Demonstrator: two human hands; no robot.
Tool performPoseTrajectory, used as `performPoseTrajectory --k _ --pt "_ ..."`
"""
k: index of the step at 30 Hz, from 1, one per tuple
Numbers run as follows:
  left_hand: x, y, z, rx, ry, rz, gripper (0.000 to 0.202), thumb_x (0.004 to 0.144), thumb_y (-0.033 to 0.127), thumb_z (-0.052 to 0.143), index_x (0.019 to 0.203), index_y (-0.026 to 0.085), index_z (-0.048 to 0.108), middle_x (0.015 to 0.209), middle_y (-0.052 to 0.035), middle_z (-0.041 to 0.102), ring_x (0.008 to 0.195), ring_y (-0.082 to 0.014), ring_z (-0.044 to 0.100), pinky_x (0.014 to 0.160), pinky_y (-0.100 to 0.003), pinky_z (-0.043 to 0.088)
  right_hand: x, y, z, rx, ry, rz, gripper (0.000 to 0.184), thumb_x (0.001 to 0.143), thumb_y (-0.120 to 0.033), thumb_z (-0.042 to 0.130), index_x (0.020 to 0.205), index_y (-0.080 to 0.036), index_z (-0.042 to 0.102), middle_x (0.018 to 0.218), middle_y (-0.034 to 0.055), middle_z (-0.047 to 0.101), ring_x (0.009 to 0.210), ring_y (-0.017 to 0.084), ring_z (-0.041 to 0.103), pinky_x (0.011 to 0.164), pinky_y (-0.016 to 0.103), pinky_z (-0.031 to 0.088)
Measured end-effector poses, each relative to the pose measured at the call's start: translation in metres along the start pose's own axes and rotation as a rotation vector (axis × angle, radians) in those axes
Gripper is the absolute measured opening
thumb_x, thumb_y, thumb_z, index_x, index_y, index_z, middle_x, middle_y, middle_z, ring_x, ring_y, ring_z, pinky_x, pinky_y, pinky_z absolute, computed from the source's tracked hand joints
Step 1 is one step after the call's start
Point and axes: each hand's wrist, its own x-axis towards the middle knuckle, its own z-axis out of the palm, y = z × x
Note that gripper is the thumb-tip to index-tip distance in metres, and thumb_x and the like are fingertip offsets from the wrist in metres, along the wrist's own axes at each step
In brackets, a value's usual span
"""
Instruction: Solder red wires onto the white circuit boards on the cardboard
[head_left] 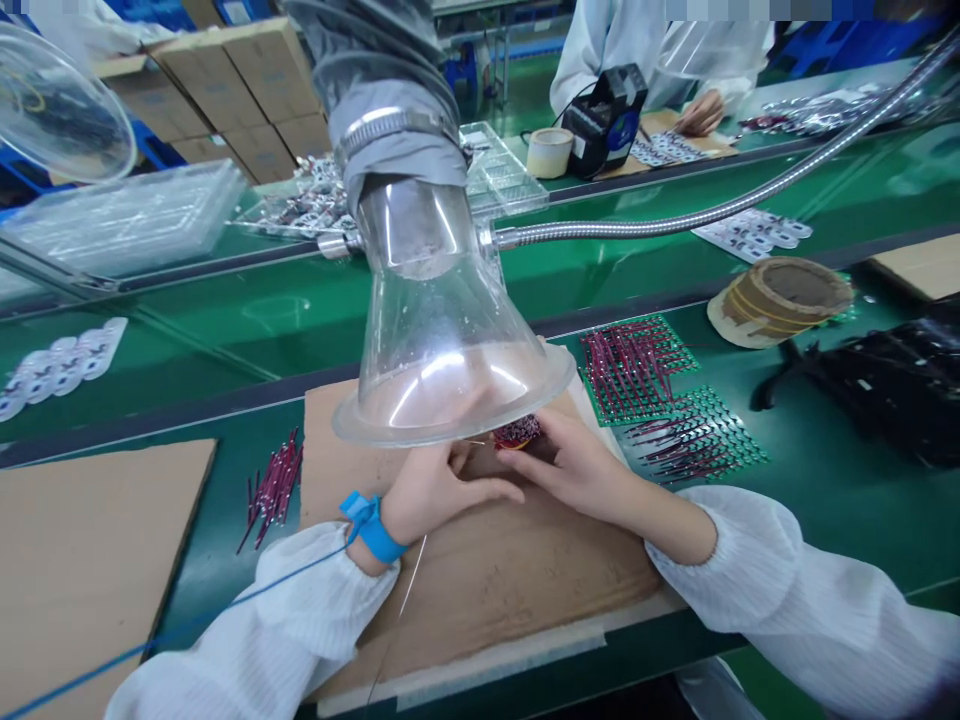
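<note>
Brown cardboard boxes (232, 85), stacked far left: faint marks, too blurred to read. Bare right hand (581, 462): thumb and fingers pinched on a dark-red, pale-speckled bundle (516, 432), above the brown cardboard sheet (525, 590), at the rim of the clear plastic funnel-shaped hood (450, 330). Left hand (439, 490), blue cloth-like wristband (386, 537), half-curled, thumb out toward the right; fingertips partly hidden, cannot tell its grip. Beyond: clear plastic tray (251, 225) heaped with small metallic parts (319, 192).
</note>
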Motion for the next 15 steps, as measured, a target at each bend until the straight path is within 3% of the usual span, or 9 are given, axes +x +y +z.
performPoseTrajectory --k 1,3,6,10,12,15 --pt "0.000 0.000 -0.001 -0.030 0.011 -0.035 0.096 0.086 0.057 0.096 0.165 0.023 0.054 0.076 0.0041 0.070 0.057 -0.0164 0.060 0.053 -0.029 0.054 0.000 -0.001 -0.002 -0.020 -0.022 -0.047 0.020 0.106 -0.038 0.072 0.119 -0.023 0.071 0.111 0.0077 0.081 0.099 0.025 0.077 0.089 0.040 0.063" --pt "0.000 -0.001 -0.004 -0.088 -0.001 -0.025 0.081 0.091 0.056 0.092 0.159 0.024 0.063 0.080 0.0008 0.075 0.063 -0.0184 0.066 0.060 -0.032 0.060 0.001 -0.002 -0.004 -0.041 -0.088 -0.136 0.020 0.108 -0.032 0.069 0.125 -0.022 0.069 0.117 0.0098 0.080 0.106 0.026 0.077 0.095 0.041 0.063" --pt "0.002 0.001 -0.008 -0.202 -0.091 0.118 0.065 0.095 0.053 0.088 0.153 0.029 0.072 0.124 -0.0094 0.084 0.105 -0.0275 0.081 0.094 -0.042 0.070 -0.001 0.000 -0.002 -0.020 -0.181 -0.250 0.026 0.109 -0.025 0.065 0.134 -0.019 0.064 0.128 0.0139 0.077 0.120 0.027 0.075 0.104 0.043 0.062" --pt "0.006 0.005 -0.008 -0.279 -0.223 0.240 0.075 0.091 0.048 0.092 0.160 0.034 0.066 0.165 -0.0116 0.065 0.149 -0.0339 0.066 0.125 -0.050 0.056 -0.007 0.008 0.003 -0.039 -0.313 -0.294 0.028 0.109 -0.026 0.065 0.136 -0.017 0.063 0.132 0.0166 0.076 0.120 0.028 0.074 0.106 0.046 0.062" --pt "0.008 0.006 -0.007 -0.287 -0.256 0.289 0.078 0.090 0.041 0.095 0.161 0.036 0.064 0.172 -0.0112 0.057 0.156 -0.0338 0.059 0.131 -0.050 0.051 -0.009 0.013 0.005 -0.100 -0.360 -0.281 0.026 0.107 -0.026 0.066 0.132 -0.016 0.065 0.127 0.0173 0.078 0.114 0.029 0.076 0.102 0.047 0.063" --pt "0.007 0.009 -0.004 -0.319 -0.264 0.296 0.064 0.095 0.030 0.091 0.155 0.033 0.071 0.164 -0.0113 0.066 0.151 -0.0307 0.065 0.129 -0.047 0.053 -0.010 0.017 0.007 -0.200 -0.360 -0.277 0.028 0.105 -0.023 0.067 0.131 -0.014 0.068 0.126 0.0183 0.079 0.112 0.030 0.077 0.100 0.048 0.064"
